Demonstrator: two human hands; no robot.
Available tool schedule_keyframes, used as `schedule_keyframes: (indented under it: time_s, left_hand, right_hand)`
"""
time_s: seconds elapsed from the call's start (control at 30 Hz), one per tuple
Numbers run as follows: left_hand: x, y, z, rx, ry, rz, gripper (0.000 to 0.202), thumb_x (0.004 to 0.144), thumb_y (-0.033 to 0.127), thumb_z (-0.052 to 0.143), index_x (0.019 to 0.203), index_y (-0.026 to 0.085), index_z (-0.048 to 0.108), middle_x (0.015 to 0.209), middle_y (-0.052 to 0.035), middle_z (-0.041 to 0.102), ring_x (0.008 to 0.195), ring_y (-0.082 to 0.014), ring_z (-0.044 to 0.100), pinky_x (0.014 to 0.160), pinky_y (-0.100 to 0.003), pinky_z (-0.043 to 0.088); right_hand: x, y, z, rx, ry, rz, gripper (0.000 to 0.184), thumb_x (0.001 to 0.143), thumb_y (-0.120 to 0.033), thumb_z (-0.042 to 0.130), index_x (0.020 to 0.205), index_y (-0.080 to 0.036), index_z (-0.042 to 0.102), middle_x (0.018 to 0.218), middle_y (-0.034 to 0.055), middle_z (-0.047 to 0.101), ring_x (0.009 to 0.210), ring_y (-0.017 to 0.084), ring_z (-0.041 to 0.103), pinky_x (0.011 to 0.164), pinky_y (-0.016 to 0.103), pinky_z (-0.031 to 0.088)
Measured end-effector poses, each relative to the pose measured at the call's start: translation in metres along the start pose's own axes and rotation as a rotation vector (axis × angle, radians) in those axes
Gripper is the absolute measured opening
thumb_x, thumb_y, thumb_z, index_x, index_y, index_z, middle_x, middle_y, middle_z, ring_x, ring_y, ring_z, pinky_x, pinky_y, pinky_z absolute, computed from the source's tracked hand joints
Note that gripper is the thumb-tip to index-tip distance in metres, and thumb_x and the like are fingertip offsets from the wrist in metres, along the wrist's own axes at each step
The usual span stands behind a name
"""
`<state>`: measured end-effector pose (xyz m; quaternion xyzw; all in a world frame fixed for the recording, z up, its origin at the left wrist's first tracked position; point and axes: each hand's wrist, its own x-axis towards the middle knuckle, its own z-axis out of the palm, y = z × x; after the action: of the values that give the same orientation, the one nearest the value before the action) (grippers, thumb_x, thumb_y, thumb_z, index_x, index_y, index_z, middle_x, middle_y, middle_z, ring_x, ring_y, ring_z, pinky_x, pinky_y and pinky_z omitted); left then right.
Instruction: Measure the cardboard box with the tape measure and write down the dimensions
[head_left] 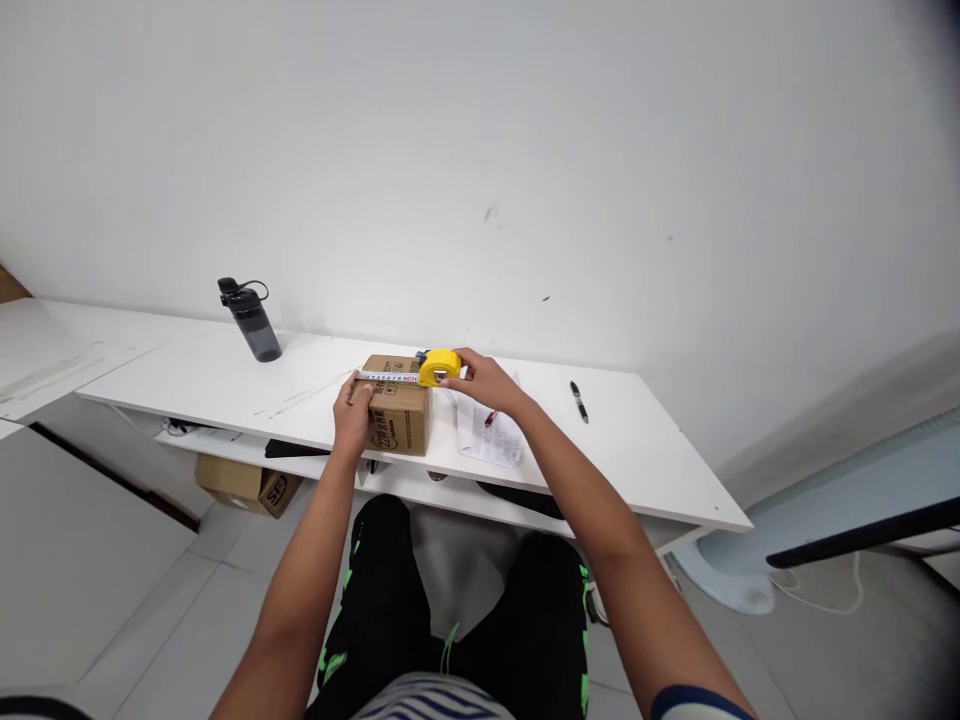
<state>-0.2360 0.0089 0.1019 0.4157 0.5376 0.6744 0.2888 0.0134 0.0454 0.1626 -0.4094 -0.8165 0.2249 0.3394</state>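
A brown cardboard box (401, 420) with dark printing stands on the white desk. Across its top lies the pulled-out blade (388, 377) of a yellow tape measure (439, 367). My right hand (484, 380) grips the tape measure's case at the box's right edge. Around the box's left side, my left hand (352, 415) is closed, its thumb on top close to the blade's end. Whether those fingers also pinch the blade is hard to make out.
Right of the box lies a printed sheet (487, 435) with a red-and-black pen (491, 418) on it. A black marker (579, 401) is farther right. A dark water bottle (255, 325) stands at the back left of the desk (645, 450). Below is another carton (244, 485).
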Motion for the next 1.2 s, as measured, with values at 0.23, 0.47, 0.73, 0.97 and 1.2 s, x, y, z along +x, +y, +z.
schedule_keyframes:
  time_s: [0.23, 0.47, 0.73, 0.97, 1.2]
  left_hand:
    - [-0.028, 0.023, 0.015, 0.245, 0.237, 0.365, 0.062, 0.086, 0.027, 0.058, 0.145, 0.019, 0.037, 0.149, -0.0147, 0.038, 0.135, -0.0231, 0.040, 0.115, -0.040, 0.030]
    - [-0.119, 0.008, 0.036, -0.282, -0.081, 0.206, 0.064, 0.085, 0.067, 0.053, 0.131, 0.023, 0.050, 0.126, -0.0113, 0.057, 0.118, -0.0228, 0.057, 0.101, -0.037, 0.047]
    - [-0.147, -0.030, 0.091, -0.022, -0.690, 0.112, 0.046, 0.077, 0.054, 0.069, 0.105, 0.019, 0.068, 0.108, -0.0101, 0.070, 0.101, -0.0255, 0.066, 0.094, -0.041, 0.051]
    - [-0.164, -0.042, 0.167, 0.717, -0.723, 0.372, 0.040, 0.076, 0.053, 0.066, 0.094, 0.018, 0.073, 0.124, -0.0139, 0.063, 0.128, -0.0339, 0.047, 0.113, -0.053, 0.028]
    - [-0.177, -0.041, 0.185, 0.792, -0.909, 0.169, 0.054, 0.079, 0.069, 0.054, 0.108, 0.027, 0.070, 0.157, -0.0032, 0.036, 0.149, -0.0424, 0.009, 0.113, -0.068, -0.008]
  right_hand:
    - [0.008, -0.047, 0.048, -0.188, 0.151, -0.164, 0.047, 0.088, -0.044, 0.060, 0.129, -0.023, 0.053, 0.122, 0.0065, 0.066, 0.103, 0.024, 0.062, 0.080, 0.032, 0.046]
    - [-0.096, -0.051, 0.095, 0.049, 0.595, -0.160, 0.061, 0.087, -0.066, 0.050, 0.129, -0.022, 0.053, 0.102, 0.0084, 0.070, 0.084, 0.021, 0.065, 0.079, 0.035, 0.051]
    - [-0.158, 0.048, 0.067, 0.216, 0.702, 0.188, 0.056, 0.101, -0.050, 0.019, 0.112, -0.020, 0.066, 0.100, 0.0085, 0.067, 0.088, 0.019, 0.065, 0.079, 0.034, 0.052]
    - [-0.084, 0.138, -0.012, -0.506, 0.085, 0.403, 0.054, 0.096, -0.019, 0.035, 0.150, -0.027, 0.035, 0.120, 0.0117, 0.062, 0.093, 0.022, 0.064, 0.080, 0.032, 0.047]
    - [-0.042, 0.167, -0.010, -0.511, -0.133, 0.232, 0.033, 0.082, -0.010, 0.059, 0.112, -0.021, 0.064, 0.103, 0.0089, 0.069, 0.080, 0.021, 0.064, 0.070, 0.029, 0.042]
